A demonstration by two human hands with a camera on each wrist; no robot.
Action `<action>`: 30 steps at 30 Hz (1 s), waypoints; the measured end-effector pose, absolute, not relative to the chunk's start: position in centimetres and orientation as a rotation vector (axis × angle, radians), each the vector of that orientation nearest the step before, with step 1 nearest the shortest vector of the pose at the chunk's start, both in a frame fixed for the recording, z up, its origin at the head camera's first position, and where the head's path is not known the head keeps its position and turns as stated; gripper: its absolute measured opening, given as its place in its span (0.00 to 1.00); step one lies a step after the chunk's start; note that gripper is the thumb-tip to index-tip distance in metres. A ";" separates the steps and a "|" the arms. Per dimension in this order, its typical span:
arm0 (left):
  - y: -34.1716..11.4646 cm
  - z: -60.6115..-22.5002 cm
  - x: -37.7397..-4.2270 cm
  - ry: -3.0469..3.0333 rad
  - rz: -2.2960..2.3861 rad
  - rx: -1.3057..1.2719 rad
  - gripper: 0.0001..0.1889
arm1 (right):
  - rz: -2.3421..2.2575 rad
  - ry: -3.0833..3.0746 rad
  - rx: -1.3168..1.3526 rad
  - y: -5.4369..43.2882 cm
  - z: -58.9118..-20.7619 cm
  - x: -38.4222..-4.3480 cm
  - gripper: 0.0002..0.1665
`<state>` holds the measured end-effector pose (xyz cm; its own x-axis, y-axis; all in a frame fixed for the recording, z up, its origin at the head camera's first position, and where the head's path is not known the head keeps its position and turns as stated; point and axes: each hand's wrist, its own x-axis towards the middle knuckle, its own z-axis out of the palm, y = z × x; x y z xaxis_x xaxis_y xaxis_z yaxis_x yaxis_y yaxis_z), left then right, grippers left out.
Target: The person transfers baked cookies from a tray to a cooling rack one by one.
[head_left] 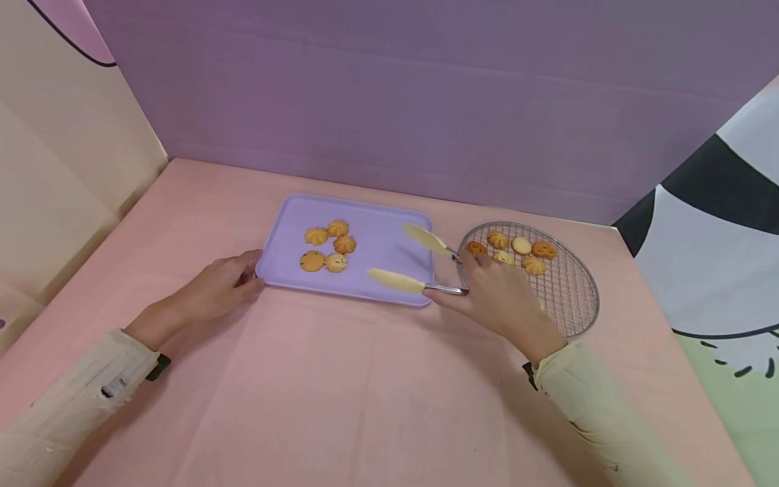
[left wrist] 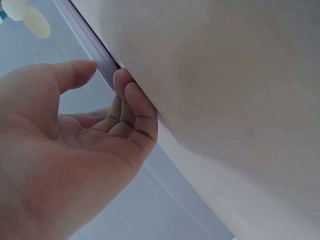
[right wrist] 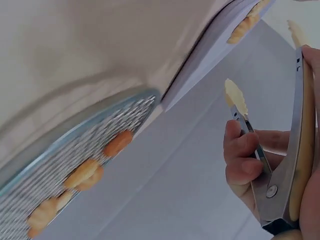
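1. Purple tray lies flat on the pink worktop, a bit left of the middle.
2. Five cookies sit on the tray's left half: three swirly cookies, a round spotted cookie and a pale cookie with a wavy edge.
3. My left hand pinches the tray's near left corner, with the fingers bent against the edge.
4. My right hand holds the metal tongs, with fingers and thumb on their two arms.
5. The tongs are spread wide, and their cream tips hang over the right part of the tray, well apart from the cookies there.
6. Just right of the tray is a round wire rack, partly under my right hand and arm.
7. Near its far side I see a brown cookie, a small round cookie and more swirly ones.
8. Behind everything stands a purple wall.
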<state>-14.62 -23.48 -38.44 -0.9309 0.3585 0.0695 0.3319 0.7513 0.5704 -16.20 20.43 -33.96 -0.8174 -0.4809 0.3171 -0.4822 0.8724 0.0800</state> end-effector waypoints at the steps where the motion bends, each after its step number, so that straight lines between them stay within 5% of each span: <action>1: -23.5 -38.5 -14.7 2.898 0.930 0.569 0.13 | 0.006 -2.726 0.724 20.0 -33.9 -16.4 0.52; 13: -23.4 -38.4 -14.8 2.902 0.921 0.582 0.08 | 0.000 -2.887 0.728 15.4 -34.2 -18.7 0.46; 30: -23.6 -38.3 -14.6 2.900 0.917 0.582 0.18 | -0.089 -2.910 0.670 10.3 -34.5 -19.9 0.41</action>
